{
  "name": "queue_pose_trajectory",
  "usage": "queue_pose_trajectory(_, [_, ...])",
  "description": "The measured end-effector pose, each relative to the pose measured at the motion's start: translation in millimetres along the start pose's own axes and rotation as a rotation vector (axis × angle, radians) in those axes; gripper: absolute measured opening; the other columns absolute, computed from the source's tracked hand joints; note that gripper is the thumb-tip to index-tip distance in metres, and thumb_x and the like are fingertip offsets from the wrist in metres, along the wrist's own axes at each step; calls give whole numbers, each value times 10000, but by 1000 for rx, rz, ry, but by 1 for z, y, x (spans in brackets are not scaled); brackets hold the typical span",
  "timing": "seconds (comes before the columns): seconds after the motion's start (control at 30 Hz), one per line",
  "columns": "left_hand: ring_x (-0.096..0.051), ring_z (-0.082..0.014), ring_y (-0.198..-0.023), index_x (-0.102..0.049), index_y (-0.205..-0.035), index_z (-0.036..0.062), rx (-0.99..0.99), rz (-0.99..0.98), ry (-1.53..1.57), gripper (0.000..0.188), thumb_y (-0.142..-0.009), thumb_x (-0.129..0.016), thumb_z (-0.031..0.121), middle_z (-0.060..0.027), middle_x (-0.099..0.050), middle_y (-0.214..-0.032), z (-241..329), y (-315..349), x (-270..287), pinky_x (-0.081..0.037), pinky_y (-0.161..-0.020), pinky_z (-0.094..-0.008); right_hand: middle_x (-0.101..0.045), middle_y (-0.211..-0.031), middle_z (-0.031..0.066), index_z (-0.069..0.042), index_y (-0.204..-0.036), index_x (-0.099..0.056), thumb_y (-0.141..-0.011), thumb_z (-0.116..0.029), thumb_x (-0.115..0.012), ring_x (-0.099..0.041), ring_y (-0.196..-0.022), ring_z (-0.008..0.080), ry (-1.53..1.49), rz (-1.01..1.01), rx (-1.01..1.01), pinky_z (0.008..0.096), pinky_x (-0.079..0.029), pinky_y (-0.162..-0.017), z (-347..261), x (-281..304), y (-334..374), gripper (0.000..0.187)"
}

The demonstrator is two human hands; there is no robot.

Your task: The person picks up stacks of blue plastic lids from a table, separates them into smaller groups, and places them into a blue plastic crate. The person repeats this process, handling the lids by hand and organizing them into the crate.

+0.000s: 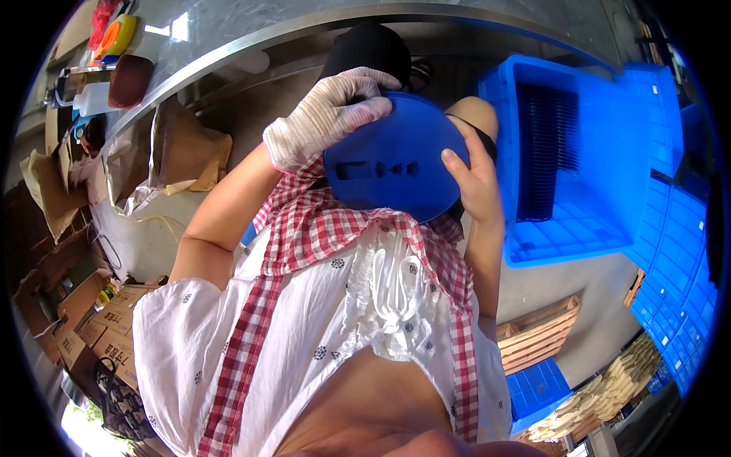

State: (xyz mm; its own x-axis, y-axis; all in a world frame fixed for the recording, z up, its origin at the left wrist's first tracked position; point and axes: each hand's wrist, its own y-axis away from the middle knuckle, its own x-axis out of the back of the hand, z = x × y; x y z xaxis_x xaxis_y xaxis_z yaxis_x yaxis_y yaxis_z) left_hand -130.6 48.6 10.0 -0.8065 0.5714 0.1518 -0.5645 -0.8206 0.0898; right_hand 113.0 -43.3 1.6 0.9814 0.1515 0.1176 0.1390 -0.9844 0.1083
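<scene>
A round blue disc [396, 156], flat and plate-like with dark cut-out shapes across its middle, is held over my lap. My left hand [327, 114], in a striped knit glove, grips its upper left rim, thumb on the face. On the right rim, my bare right hand [476, 179] pinches it, thumb on the front and fingers partly hidden behind. To the right stands a large blue crate [586, 228], with a row of stacked dark thin discs [539, 152] along its left inner side.
A metal-edged table [251, 42] curves across the top. A brown object [131, 81] and a white bottle [93, 99] lie at its left end. Brown bags [186, 148] and cardboard boxes [114, 327] are at left. Stacked blue crates [674, 259] and a wooden pallet [541, 331] stand at right.
</scene>
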Motion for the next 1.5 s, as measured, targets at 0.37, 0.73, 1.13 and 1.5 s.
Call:
queue_pose_trajectory(0.37, [-558, -249, -1152, -587, -1256, 17, -31, -205, 73, 531, -943, -549, 444, -139, -540, -1302, -15, 4, 14, -433, -1007, -366, -630, -1181, 145, -18, -1318, -503, -964, -213, -536, -615, -1075, 223, -49, 65, -22, 333, -480, -939, 4, -4, 5, 405])
queue_pose_trajectory(0.73, [-499, -263, -1221, -648, -1145, 60, 176, -132, 259, 385, -865, -719, 315, -126, -494, -1383, -24, 48, 16, -387, -1063, -416, -599, -1256, 137, -21, -1356, -482, -1014, -423, -406, -577, -1169, 237, -243, 105, 10, 345, -446, -1009, 15, -2, 12, 533])
queue_pose_trajectory(1.13, [-538, -178, -1159, -587, -1266, 58, 253, -102, 769, 407, -911, -675, 238, -47, -613, -1212, -44, 67, 22, -392, -1057, -344, -509, -1367, 190, -55, -1419, -435, -901, -386, -624, -509, -1253, 294, -188, 204, -114, 386, -392, -1066, 12, -10, 2, 643])
queue_pose_trajectory(1.5, [-519, -250, -1233, -589, -1181, 71, 19, -202, 1192, 428, -835, -758, 255, -150, -489, -1393, -49, 36, -4, -427, -1055, -434, -515, -1357, 150, -115, -1377, -492, -890, -259, -662, -530, -1213, 320, 117, 506, 197, 422, -456, -1007, 19, 10, -13, 535])
